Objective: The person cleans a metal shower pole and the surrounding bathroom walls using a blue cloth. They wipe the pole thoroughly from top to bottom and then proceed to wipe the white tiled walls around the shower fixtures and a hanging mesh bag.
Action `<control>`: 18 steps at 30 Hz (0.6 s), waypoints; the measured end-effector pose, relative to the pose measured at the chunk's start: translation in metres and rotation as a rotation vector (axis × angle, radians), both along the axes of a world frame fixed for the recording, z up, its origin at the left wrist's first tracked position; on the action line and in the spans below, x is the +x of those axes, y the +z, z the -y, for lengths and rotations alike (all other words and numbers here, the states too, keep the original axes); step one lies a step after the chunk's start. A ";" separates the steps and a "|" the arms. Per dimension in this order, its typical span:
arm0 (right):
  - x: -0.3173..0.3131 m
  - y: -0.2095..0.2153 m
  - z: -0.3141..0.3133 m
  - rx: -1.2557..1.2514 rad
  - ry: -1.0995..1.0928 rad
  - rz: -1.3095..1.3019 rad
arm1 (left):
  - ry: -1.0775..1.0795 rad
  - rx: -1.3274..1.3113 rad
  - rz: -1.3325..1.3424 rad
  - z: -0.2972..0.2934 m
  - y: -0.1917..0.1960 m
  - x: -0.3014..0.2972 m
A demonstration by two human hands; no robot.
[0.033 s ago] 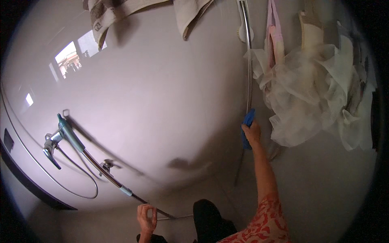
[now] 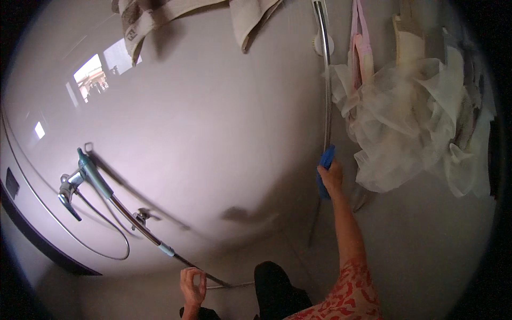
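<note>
My right hand (image 2: 332, 177) reaches out to the wall at the right of centre. It is closed on a blue cloth (image 2: 325, 160), which is pressed against the lower part of an upright chrome bar (image 2: 327, 106). The hand covers some of the cloth, so how far it wraps round the bar cannot be seen. Low in the view, my left hand (image 2: 192, 285) is held with its fingers curled in toward the thumb, and nothing shows in them. A long pole with a teal grip (image 2: 95, 173) passes just behind that hand, apparently apart from it.
At the left, a chrome mixer tap (image 2: 66, 192) with a thin hose (image 2: 114, 258) juts from the pale wall. A beige towel (image 2: 250, 21) hangs above. Pale mesh (image 2: 400, 133) and a pink strap (image 2: 362, 32) hang right of the bar. My dark-clad knee (image 2: 274, 288) is below.
My right hand and the blue cloth have slid very slightly down along the chrome bar. My left hand keeps its curled shape.
</note>
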State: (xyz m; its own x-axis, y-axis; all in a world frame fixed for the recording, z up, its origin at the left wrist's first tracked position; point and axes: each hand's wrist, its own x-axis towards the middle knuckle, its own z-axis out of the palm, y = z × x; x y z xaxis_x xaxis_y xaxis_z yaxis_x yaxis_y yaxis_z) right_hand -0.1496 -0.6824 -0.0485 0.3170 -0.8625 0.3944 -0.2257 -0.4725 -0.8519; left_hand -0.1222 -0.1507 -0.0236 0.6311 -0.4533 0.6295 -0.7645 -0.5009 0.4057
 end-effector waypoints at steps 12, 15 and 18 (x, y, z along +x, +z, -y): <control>-0.026 0.022 -0.225 -0.172 0.528 -0.081 | 0.022 -0.198 0.041 -0.021 0.044 -0.030; -0.014 0.007 -0.280 -0.452 0.575 -0.024 | 0.013 -0.387 -0.154 -0.034 0.056 -0.041; -0.005 -0.016 -0.315 -0.603 0.644 -0.068 | 0.023 -0.645 -0.076 -0.052 0.078 -0.047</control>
